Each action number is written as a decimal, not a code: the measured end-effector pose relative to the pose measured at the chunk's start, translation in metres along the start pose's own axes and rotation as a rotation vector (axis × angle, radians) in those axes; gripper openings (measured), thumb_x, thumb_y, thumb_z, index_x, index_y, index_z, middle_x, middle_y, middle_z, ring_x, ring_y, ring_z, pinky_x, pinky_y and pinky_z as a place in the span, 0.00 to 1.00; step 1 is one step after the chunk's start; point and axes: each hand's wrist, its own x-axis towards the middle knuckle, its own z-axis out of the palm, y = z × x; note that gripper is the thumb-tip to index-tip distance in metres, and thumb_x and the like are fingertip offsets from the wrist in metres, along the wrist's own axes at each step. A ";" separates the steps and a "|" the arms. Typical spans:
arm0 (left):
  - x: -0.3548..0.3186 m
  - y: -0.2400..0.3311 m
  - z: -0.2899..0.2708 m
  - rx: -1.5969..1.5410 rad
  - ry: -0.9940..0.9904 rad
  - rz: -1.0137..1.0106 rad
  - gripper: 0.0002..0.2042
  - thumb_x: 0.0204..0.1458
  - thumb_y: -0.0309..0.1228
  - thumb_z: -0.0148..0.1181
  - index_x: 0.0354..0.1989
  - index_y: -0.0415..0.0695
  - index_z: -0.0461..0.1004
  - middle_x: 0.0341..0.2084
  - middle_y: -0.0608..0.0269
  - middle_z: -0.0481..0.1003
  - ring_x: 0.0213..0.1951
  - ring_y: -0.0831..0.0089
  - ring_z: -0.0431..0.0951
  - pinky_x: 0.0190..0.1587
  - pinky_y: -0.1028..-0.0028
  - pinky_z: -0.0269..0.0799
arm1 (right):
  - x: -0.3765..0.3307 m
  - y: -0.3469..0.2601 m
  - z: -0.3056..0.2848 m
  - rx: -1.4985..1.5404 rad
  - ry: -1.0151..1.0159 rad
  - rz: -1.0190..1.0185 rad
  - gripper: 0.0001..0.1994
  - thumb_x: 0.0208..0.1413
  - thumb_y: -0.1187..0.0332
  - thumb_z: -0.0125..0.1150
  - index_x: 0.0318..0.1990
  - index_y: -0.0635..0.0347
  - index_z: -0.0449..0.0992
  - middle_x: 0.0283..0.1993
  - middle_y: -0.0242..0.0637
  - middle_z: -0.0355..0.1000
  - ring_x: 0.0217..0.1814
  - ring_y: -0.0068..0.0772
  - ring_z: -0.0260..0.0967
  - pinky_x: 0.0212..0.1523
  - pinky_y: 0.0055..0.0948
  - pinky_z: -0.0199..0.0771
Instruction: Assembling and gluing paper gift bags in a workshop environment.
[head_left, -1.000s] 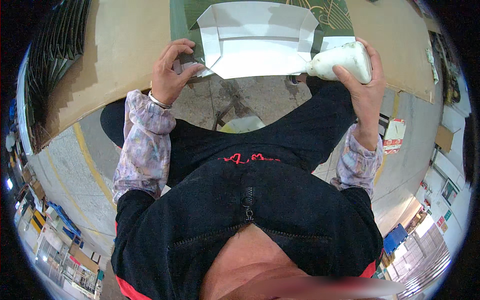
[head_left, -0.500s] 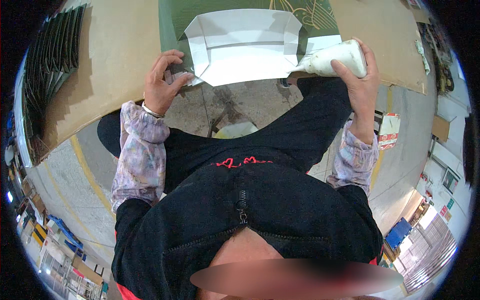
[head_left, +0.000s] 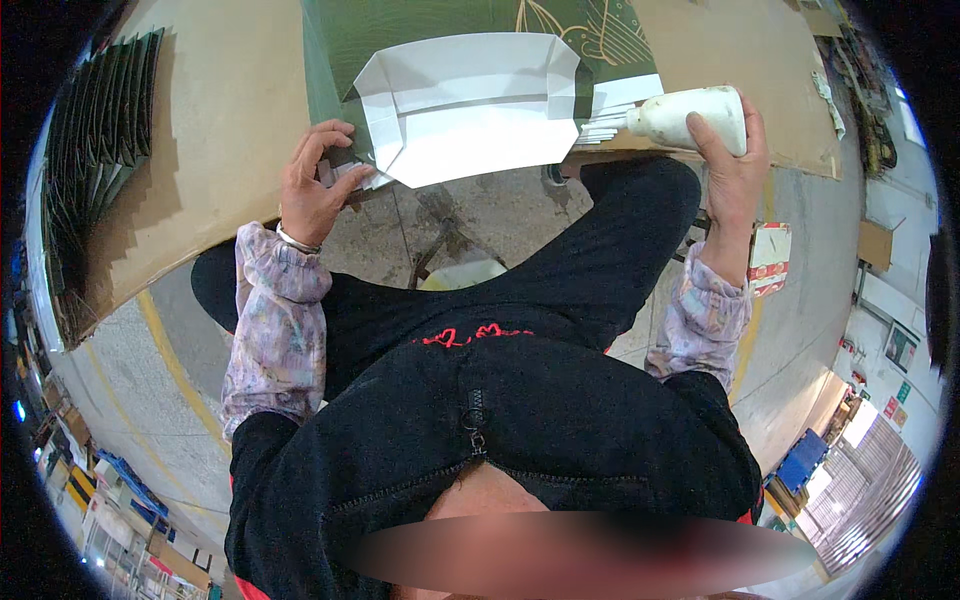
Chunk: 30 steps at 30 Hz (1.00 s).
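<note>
A white tray-like piece of folded card (head_left: pixel 480 135) with raised, creased flaps lies on dark green printed sheets (head_left: pixel 420 25), its near edge overhanging the table edge. In my right hand (head_left: pixel 735 170) is a smudged white squeeze bottle (head_left: pixel 690 118), tipped on its side, its narrow end toward the card's right side. Fanned white sheet edges (head_left: pixel 605 125) show below that end. My left hand (head_left: pixel 312 185) rests by the card's near left corner, thumb and fingers apart around the edges of the stacked sheets. Whether it presses on them I cannot make out.
A row of dark folded card pieces (head_left: pixel 100 150) stands at the table's left side. The brown tabletop (head_left: pixel 215 130) ends just before my knees. Below are a stool (head_left: pixel 465 275) and, at the right, a red-and-white carton (head_left: pixel 770 258).
The bottle has drawn back from the card's right corner and now lies more level. My left hand keeps its place by the left corner. The whole view has shifted slightly.
</note>
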 end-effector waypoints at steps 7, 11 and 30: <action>0.000 0.002 0.000 0.041 0.009 0.008 0.18 0.39 0.22 0.70 0.38 0.40 0.70 0.45 0.59 0.73 0.47 0.67 0.74 0.50 0.71 0.70 | 0.004 0.009 0.007 -0.110 -0.001 -0.031 0.31 0.42 0.64 0.76 0.53 0.65 0.69 0.46 0.38 0.72 0.45 0.28 0.71 0.46 0.26 0.73; 0.000 0.001 -0.001 0.028 0.007 0.010 0.18 0.39 0.22 0.70 0.38 0.40 0.70 0.45 0.58 0.73 0.47 0.66 0.74 0.51 0.71 0.69 | 0.003 0.017 0.007 -0.116 0.009 -0.016 0.31 0.42 0.63 0.76 0.54 0.64 0.69 0.46 0.38 0.71 0.46 0.28 0.70 0.46 0.27 0.73; 0.000 0.001 0.001 0.005 0.008 -0.013 0.18 0.39 0.22 0.71 0.39 0.39 0.70 0.46 0.59 0.73 0.47 0.68 0.74 0.51 0.71 0.70 | -0.014 0.010 0.016 0.018 -0.140 0.037 0.32 0.41 0.65 0.76 0.55 0.63 0.69 0.47 0.38 0.71 0.46 0.29 0.70 0.48 0.26 0.72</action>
